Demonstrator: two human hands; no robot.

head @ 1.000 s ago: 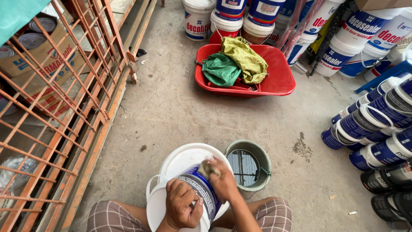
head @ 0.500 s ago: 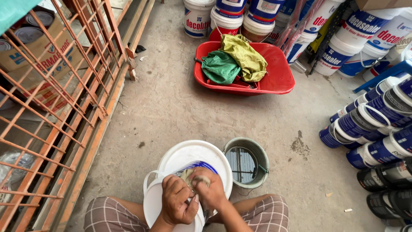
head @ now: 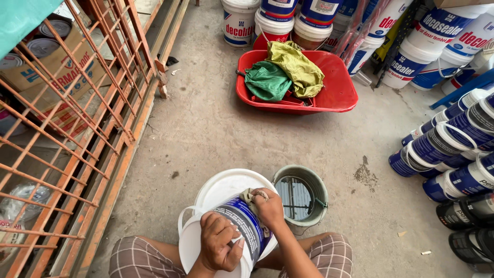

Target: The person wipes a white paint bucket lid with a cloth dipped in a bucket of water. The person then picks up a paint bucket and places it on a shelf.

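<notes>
A person sits on a concrete floor (head: 216,128) with a white paint bucket (head: 226,190) lying on its side across the lap, its long axis running from 6 toward 12 o'clock, lid end pointing away. The left hand (head: 218,247) has its fingers curled tight over the bucket's near end. The right hand (head: 267,208) presses a bunched rag (head: 250,197) against the blue label, fingers closed around it. Just beside, at 3 o'clock, stands a small green pail (head: 319,193) of water. A red tub (head: 339,92) of cloths sits at 12 o'clock.
</notes>
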